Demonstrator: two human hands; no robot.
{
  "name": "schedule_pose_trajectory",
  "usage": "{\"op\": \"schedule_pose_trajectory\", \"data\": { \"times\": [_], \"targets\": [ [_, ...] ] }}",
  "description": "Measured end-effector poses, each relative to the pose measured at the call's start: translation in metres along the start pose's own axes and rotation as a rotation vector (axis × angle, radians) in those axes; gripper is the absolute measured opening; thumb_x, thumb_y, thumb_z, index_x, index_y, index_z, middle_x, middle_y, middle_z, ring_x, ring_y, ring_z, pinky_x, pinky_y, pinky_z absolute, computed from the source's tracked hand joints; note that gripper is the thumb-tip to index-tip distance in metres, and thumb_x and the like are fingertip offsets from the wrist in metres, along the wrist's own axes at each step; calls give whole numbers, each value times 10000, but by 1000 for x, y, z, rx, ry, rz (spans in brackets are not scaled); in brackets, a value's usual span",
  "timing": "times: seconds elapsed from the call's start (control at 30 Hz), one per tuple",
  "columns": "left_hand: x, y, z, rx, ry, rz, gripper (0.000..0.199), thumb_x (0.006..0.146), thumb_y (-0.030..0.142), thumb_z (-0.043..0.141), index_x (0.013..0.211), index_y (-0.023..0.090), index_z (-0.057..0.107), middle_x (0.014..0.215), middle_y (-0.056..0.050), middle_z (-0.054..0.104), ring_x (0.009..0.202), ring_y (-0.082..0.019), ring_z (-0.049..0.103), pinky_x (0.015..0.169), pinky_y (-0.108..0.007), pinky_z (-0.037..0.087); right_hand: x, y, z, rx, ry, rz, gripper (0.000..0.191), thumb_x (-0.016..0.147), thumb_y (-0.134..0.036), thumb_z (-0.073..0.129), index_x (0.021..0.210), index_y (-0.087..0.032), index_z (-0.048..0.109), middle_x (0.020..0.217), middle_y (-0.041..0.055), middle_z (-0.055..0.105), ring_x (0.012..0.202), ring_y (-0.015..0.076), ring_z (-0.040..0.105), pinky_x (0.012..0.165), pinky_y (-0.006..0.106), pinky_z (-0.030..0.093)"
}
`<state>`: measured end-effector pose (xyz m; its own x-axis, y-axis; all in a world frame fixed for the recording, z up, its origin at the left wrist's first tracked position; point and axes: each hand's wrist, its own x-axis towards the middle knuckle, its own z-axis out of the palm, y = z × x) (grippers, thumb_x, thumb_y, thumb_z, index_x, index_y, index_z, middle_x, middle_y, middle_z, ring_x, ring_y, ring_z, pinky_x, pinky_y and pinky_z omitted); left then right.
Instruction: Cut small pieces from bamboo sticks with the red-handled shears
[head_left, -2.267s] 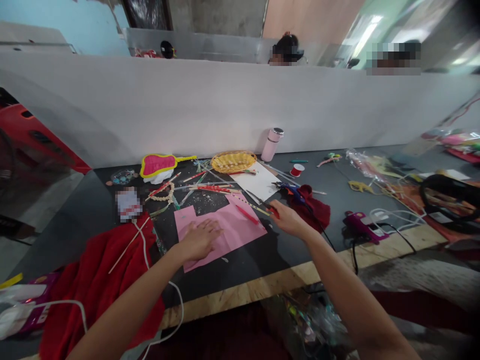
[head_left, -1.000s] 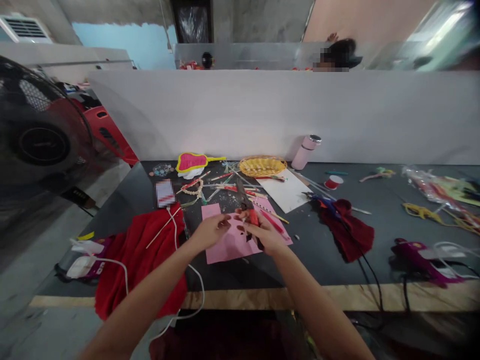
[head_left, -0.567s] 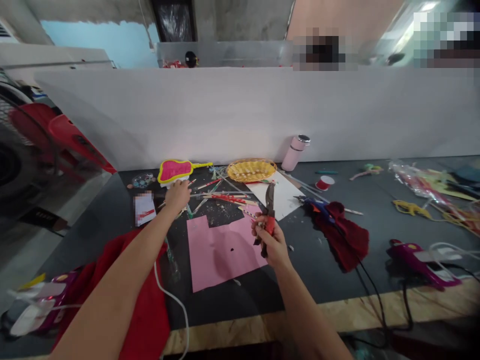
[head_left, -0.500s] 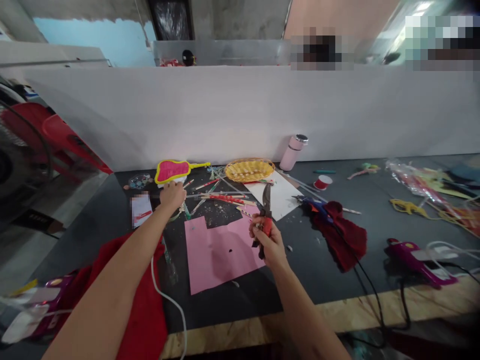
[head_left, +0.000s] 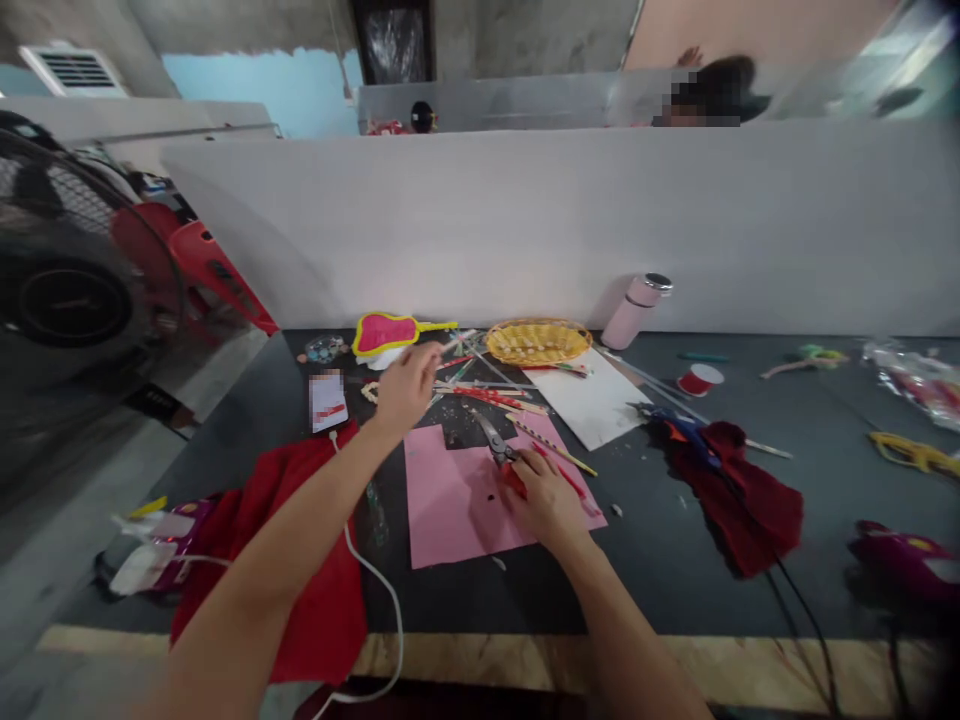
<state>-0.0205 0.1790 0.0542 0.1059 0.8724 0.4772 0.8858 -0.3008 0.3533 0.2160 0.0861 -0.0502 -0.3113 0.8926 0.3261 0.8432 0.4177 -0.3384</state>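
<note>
My right hand [head_left: 546, 497] is wrapped round the red handles of a pair of pruning shears [head_left: 491, 435], low over a pink sheet of paper [head_left: 446, 510]. The metal blades point away and to the left. Beyond the paper, my left hand [head_left: 409, 388] has its fingers pinched at the near end of a thin pale stick [head_left: 459, 341]; its grip is partly hidden. Patterned paper sticks [head_left: 491, 398] lie scattered beside it, and a yellow dotted stick [head_left: 555, 446] crosses the pink sheet next to a red one.
At the back stand a yellow woven basket [head_left: 538, 342], a pink-and-yellow paddle shape [head_left: 386, 334] and a pink bottle [head_left: 636, 312]. On the left are a phone [head_left: 328, 402] and red cloth [head_left: 315, 590] with a white cable. A glue gun [head_left: 679, 425] rests on dark red cloth [head_left: 739, 500].
The shears have come down from upright to low over the pink paper, blades now tilted left. My left hand has moved from beside the paddle toward the sticks, a pale stick at its fingertips.
</note>
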Motion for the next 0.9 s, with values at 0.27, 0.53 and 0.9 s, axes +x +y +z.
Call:
{"op": "schedule_pose_trajectory", "data": {
  "times": [0.27, 0.53, 0.9],
  "targets": [
    [-107, 37, -14, -381, -281, -45, 364, 957, 366, 319, 1238, 242, 514, 1187, -55, 643, 1015, -205, 623, 836, -299, 469, -2, -2, 3, -42, -12, -33, 165, 834, -371, 596, 887, -219, 634, 1044, 102, 639, 994, 293, 530, 914, 463, 417],
    [-115, 28, -23, -476, -331, -37, 306, 948, 338, 335, 941, 194, 605, 848, -53, 673, 776, -174, 623, 681, -261, 448, 31, -63, -32, 882, 35, 166, 349, 880, -465, 505, 1141, -237, 547, 774, 20, 587, 633, 166, 528, 566, 298, 437],
    [-123, 0, -16, -536, -211, -122, 229, 913, 203, 364, 983, 184, 582, 780, -41, 661, 646, -143, 604, 605, -240, 419, 81, -98, -31, 1123, 130, 169, 297, 879, -473, 522, 798, -200, 608, 542, -36, 459, 486, 104, 409, 471, 237, 334]
  ]
}}
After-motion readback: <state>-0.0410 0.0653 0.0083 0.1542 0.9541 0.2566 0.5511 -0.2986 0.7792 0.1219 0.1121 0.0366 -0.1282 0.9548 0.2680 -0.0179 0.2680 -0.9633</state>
